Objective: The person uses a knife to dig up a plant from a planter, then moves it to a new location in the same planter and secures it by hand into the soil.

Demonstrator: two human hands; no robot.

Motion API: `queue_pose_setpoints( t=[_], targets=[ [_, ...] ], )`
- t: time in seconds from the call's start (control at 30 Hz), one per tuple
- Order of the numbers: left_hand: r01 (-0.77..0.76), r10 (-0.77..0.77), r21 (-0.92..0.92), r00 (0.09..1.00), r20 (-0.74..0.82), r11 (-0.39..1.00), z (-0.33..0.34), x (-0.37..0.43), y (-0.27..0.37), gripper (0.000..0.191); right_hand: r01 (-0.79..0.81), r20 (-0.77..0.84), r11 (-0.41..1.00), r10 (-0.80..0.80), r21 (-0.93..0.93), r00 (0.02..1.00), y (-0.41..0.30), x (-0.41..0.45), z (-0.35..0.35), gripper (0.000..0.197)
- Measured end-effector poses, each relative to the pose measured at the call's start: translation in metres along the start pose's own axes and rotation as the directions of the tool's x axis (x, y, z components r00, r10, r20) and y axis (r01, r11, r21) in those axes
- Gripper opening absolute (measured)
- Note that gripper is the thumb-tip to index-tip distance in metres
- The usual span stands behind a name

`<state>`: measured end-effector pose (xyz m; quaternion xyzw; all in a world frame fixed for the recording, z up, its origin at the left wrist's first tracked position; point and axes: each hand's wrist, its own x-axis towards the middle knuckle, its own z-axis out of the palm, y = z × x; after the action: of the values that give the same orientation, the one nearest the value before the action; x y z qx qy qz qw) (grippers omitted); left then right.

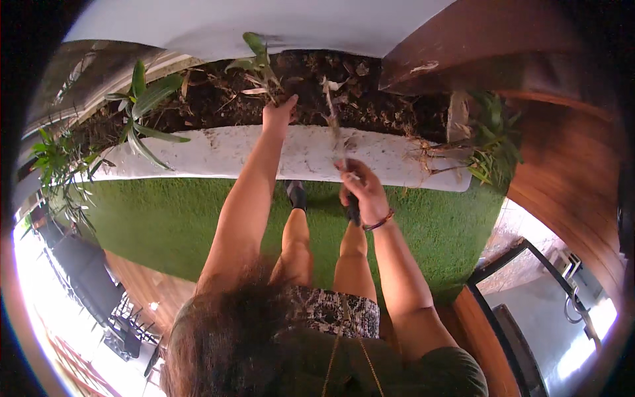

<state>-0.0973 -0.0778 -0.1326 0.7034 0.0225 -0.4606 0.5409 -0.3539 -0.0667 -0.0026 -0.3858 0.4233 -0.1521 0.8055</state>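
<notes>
My left hand (280,114) reaches over the planter's white edge and grips a leafy plant (262,64) low on its stems. Dry leaf bases hang around that grip, and the fingertips are partly hidden. In my right hand (366,191) is a narrow garden hand tool (333,111) with a dark handle. Its thin, dirt-smeared shaft points away from me over the soil; blur hides the exact shape of its tip. Dark soil (357,106) with dry leaf scraps fills the long planter (228,149) under both hands.
A broad-leaved plant (149,101) leans over the planter's left part, beside a finer-leaved one (64,159). An uprooted-looking plant clump (488,159) with bare roots lies at the right end. A white wall (297,25) and brown panel (476,44) bound the back. Artificial grass (163,218) lies underfoot.
</notes>
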Motion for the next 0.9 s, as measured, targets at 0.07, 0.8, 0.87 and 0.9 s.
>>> queue_pose_setpoints(
  t=[0.07, 0.8, 0.87, 0.9],
  targets=[
    [-0.017, 0.03, -0.16, 0.997, 0.076, 0.987, 0.007, -0.032, -0.001, 0.013, 0.022, 0.06, 0.999, -0.024, 0.038, 0.998, 0.01, 0.005, 0.001, 0.04],
    [-0.49, 0.485, 0.07, 0.871, 0.078, 0.869, 0.055, -0.16, -0.02, 0.01, 0.024, -0.196, 0.958, -0.083, -0.286, 0.977, -0.011, 0.059, -0.007, 0.028],
    [-0.387, 0.383, 0.171, 0.922, 0.061, 0.906, 0.056, -0.159, -0.013, 0.009, -0.067, -0.239, 0.95, -0.008, -0.306, 0.971, -0.015, 0.058, -0.004, 0.031],
    [-0.389, 0.383, 0.17, 0.921, 0.065, 0.906, 0.057, -0.156, -0.012, 0.009, -0.066, -0.242, 0.95, -0.01, -0.306, 0.97, -0.012, 0.058, -0.009, 0.031]
  ],
)
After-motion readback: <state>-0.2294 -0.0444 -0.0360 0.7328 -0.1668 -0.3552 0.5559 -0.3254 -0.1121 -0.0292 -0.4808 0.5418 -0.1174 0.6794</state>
